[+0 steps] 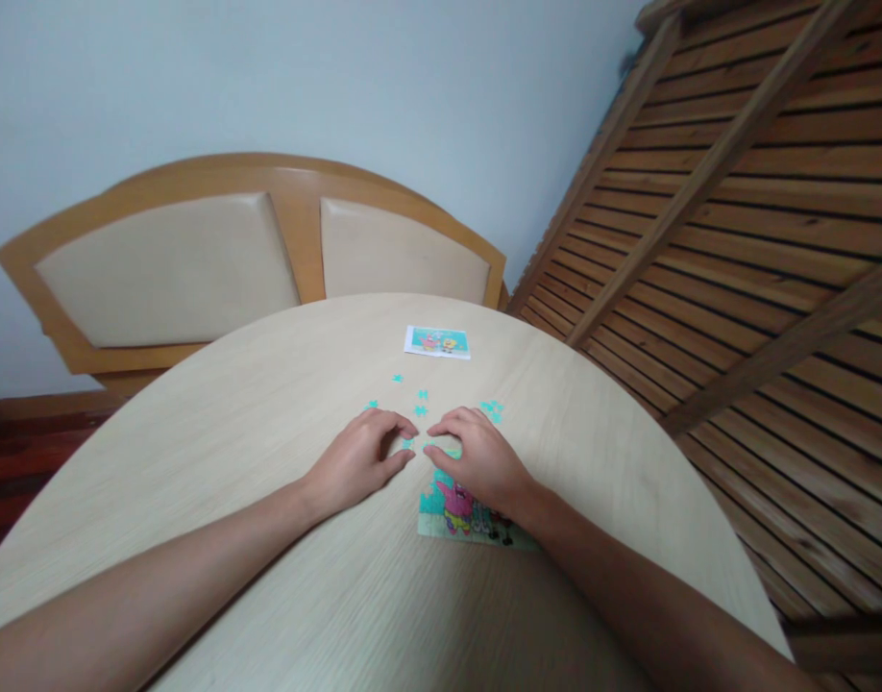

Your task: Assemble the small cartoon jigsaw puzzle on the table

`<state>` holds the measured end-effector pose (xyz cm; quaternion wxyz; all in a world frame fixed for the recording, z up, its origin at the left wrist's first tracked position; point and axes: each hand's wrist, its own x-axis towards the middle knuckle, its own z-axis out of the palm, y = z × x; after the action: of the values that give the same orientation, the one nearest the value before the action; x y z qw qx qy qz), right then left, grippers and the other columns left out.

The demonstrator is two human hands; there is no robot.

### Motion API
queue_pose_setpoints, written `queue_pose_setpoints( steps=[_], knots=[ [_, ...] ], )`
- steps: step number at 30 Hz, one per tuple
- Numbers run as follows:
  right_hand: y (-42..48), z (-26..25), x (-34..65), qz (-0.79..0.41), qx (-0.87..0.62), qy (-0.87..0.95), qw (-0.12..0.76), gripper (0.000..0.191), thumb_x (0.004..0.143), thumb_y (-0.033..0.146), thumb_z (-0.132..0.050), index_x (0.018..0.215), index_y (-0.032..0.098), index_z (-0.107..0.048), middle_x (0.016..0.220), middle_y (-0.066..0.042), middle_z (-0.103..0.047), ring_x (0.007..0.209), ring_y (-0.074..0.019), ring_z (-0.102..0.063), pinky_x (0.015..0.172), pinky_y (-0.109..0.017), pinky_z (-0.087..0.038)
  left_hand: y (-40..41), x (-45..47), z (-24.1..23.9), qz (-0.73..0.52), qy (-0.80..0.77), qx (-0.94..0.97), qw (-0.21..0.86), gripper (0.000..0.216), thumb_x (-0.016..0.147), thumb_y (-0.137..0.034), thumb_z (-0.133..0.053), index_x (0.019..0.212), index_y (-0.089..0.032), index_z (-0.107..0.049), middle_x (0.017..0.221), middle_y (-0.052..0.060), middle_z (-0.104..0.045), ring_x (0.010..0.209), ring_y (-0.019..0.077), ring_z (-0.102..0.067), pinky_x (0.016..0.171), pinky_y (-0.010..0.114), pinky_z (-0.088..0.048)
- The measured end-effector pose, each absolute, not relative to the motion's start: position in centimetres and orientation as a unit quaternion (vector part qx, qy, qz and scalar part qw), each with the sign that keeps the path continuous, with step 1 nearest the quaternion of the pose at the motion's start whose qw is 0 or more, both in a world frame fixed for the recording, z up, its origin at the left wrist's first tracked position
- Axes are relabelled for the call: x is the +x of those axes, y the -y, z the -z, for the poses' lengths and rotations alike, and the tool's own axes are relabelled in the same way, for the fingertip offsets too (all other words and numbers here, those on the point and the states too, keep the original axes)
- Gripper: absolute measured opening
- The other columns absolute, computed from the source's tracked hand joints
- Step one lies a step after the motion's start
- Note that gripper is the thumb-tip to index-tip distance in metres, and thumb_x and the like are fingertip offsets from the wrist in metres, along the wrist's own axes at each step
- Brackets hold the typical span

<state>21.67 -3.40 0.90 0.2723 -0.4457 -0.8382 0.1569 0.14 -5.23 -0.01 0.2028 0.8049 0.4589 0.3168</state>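
Note:
My left hand (361, 452) rests low over the table with its thumb and fingers curved apart. A small turquoise puzzle piece (407, 444) lies in the gap between them. Opposite it, my right hand (480, 457) makes a similar curve, thumb and index finger apart, and nothing shows between them. The partly joined jigsaw puzzle (433, 524), with a pink cartoon figure on a turquoise ground, lies beneath my right hand and wrist, which hide its upper right part. Loose turquoise pieces (421, 411) lie just beyond my fingertips.
A picture card (441, 342) with cartoon figures lies farther back on the round wooden table (268, 384). More loose pieces (492, 411) form a cluster beyond my right hand. A padded bench back (167, 269) stands behind the table, and a slatted wooden frame (736, 240) at the right.

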Motion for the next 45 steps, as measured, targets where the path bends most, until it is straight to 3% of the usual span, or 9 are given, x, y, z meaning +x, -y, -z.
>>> queue_pose_setpoints(
  steps=[3,7,13,23,30,45],
  knots=[
    [3.36,-0.91,21.66,-0.166,-0.436,0.846,0.259,0.013,0.088,0.022,-0.07,0.098,0.021,-0.078,0.1,-0.007,-0.071,0.101,-0.0243,-0.061,0.094,-0.041,-0.047,5.22,0.1,0.02,-0.315,-0.46,0.805,0.203,0.018,0.088,-0.025,-0.065,0.106,-0.022,-0.065,0.105,0.005,-0.071,0.101,0.0239,-0.062,0.094,0.042,-0.05],
    [3.23,-0.86,21.75,-0.202,-0.397,0.853,0.273,0.021,0.091,0.014,-0.063,0.104,0.024,-0.076,0.105,-0.004,-0.074,0.105,-0.0217,-0.063,0.097,-0.039,-0.046,5.2,0.06,0.07,-0.317,-0.46,0.804,0.204,0.018,0.088,-0.026,-0.066,0.106,-0.022,-0.065,0.106,0.005,-0.071,0.102,0.024,-0.063,0.095,0.043,-0.05],
    [3.32,-0.77,21.74,-0.177,-0.442,0.834,0.279,0.013,0.081,0.024,-0.077,0.094,0.022,-0.075,0.102,-0.006,-0.072,0.102,-0.0245,-0.062,0.095,-0.041,-0.046,5.17,0.05,0.09,-0.32,-0.456,0.803,0.21,0.018,0.087,-0.024,-0.068,0.105,-0.023,-0.065,0.105,0.004,-0.072,0.101,0.024,-0.064,0.094,0.042,-0.051],
    [3.22,-0.48,21.81,-0.189,-0.451,0.83,0.269,0.018,0.08,0.018,-0.074,0.097,0.022,-0.071,0.109,-0.007,-0.068,0.109,-0.0258,-0.059,0.099,-0.045,-0.043,5.25,0.11,-0.13,-0.315,-0.449,0.804,0.231,0.018,0.088,-0.022,-0.067,0.106,-0.022,-0.064,0.106,0.004,-0.072,0.102,0.0232,-0.065,0.093,0.04,-0.05],
    [3.12,-0.41,21.71,-0.205,-0.456,0.825,0.262,0.013,0.079,0.015,-0.073,0.089,0.022,-0.07,0.11,-0.005,-0.067,0.11,-0.0252,-0.057,0.1,-0.045,-0.041,5.33,0.21,-0.43,-0.318,-0.441,0.805,0.237,0.018,0.088,-0.02,-0.065,0.105,-0.021,-0.064,0.103,0.004,-0.072,0.097,0.022,-0.067,0.088,0.037,-0.051],
    [3.02,-0.69,21.82,-0.211,-0.478,0.812,0.261,0.016,0.077,0.019,-0.078,0.092,0.021,-0.07,0.109,-0.005,-0.069,0.109,-0.0254,-0.058,0.099,-0.044,-0.04,5.43,0.21,-0.56,-0.315,-0.436,0.807,0.243,0.018,0.089,-0.02,-0.063,0.106,-0.02,-0.063,0.103,0.004,-0.071,0.096,0.0217,-0.066,0.087,0.036,-0.05]
  ],
)
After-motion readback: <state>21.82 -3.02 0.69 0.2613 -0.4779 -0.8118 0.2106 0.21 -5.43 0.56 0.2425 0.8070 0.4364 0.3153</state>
